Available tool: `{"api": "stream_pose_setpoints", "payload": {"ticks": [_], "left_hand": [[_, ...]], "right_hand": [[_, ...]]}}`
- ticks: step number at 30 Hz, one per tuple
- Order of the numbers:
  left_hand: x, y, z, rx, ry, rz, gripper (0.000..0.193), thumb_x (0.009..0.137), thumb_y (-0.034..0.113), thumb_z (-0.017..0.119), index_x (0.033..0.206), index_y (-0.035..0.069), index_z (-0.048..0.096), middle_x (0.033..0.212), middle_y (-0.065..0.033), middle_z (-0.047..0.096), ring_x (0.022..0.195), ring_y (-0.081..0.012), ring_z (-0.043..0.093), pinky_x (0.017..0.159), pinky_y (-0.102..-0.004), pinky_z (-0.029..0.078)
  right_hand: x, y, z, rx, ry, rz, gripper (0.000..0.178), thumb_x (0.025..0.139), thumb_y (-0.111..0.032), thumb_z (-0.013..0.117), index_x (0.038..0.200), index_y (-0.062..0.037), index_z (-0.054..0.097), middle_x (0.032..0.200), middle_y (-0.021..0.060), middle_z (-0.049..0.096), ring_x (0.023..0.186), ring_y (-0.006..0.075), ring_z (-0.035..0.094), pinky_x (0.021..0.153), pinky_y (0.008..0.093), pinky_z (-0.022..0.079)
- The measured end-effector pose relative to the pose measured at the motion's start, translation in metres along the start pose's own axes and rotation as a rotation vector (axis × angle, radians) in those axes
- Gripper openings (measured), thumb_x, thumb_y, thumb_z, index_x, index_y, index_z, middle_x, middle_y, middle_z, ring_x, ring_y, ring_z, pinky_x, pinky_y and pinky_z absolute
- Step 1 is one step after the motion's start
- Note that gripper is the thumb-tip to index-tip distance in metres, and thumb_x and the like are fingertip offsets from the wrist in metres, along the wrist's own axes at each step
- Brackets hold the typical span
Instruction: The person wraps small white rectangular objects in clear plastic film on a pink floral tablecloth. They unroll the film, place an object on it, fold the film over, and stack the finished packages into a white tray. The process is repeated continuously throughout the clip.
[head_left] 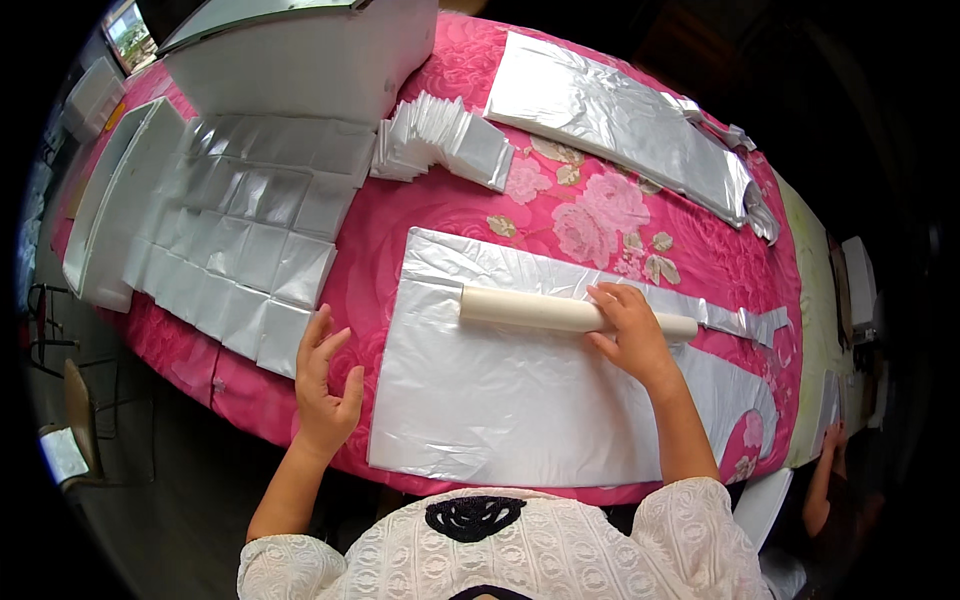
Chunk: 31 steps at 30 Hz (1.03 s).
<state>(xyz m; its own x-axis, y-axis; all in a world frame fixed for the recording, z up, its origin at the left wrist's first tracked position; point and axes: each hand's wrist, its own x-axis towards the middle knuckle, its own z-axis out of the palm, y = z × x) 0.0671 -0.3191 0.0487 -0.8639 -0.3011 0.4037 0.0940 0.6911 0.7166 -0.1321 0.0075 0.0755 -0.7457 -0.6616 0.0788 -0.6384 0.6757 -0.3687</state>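
Observation:
A cream-white tube (525,310) lies crosswise on a flat sheaf of silvery-white plastic bags with handle straps (480,400). My right hand (635,335) is closed over the tube right of its middle, fingers on the far side and thumb on the near side. Left of the bags, by the table's front edge, my left hand (330,385) hovers with fingers apart and holds nothing. Just beyond it, small folded silvery packets (265,275) lie in overlapping rows.
Another thick stack of silvery bags (610,115) lies at the far right. A fanned row of folded packets (440,140) leans beside a large white box (300,65). An open white bin (125,200) stands on the left. A pink floral cloth (590,215) covers the table.

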Motion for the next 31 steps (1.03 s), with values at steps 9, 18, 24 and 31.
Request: {"api": "stream_pose_setpoints", "payload": {"ticks": [9, 18, 24, 31], "left_hand": [[-0.009, 0.110, 0.130, -0.246, -0.671, 0.220, 0.054, 0.076, 0.012, 0.066, 0.125, 0.003, 0.045, 0.137, -0.0232, 0.034, 0.122, -0.0402, 0.040, 0.099, -0.0419, 0.036], [-0.037, 0.178, 0.242, -0.057, -0.713, 0.474, 0.082, 0.079, 0.046, 0.060, 0.138, -0.001, 0.027, 0.144, -0.0320, 0.006, 0.134, -0.0477, 0.007, 0.109, -0.0475, 0.016], [-0.057, 0.193, 0.262, -0.068, -0.643, 0.455, 0.081, 0.079, 0.040, 0.060, 0.139, -0.001, 0.024, 0.146, -0.0301, 0.002, 0.135, -0.0465, 0.004, 0.109, -0.0488, 0.015], [-0.063, 0.215, 0.268, -0.067, -0.712, 0.397, 0.079, 0.077, 0.033, 0.063, 0.139, 0.001, 0.025, 0.147, -0.0259, 0.002, 0.136, -0.0441, 0.005, 0.109, -0.0520, 0.013]], "right_hand": [[-0.152, 0.006, 0.004, 0.073, 0.074, 0.474, 0.057, 0.080, -0.026, 0.064, 0.124, 0.0057, 0.046, 0.111, 0.0184, 0.051, 0.102, 0.0330, 0.050, 0.090, 0.0410, 0.040], [-0.220, 0.105, 0.000, -0.052, 0.142, 0.202, 0.050, 0.092, -0.029, 0.044, 0.130, 0.0021, 0.041, 0.141, 0.0183, 0.033, 0.131, 0.0342, 0.029, 0.107, 0.0414, 0.024], [-0.310, 0.272, -0.050, -0.259, 0.439, 0.573, 0.040, 0.089, -0.017, 0.044, 0.124, 0.0034, 0.048, 0.131, 0.0209, 0.046, 0.125, 0.0338, 0.040, 0.105, 0.0363, 0.030], [-0.355, 0.294, -0.075, -0.155, 0.484, 0.938, 0.033, 0.086, -0.020, 0.056, 0.116, -0.0093, 0.060, 0.119, 0.0222, 0.055, 0.117, 0.0291, 0.049, 0.099, 0.0309, 0.037]]}}
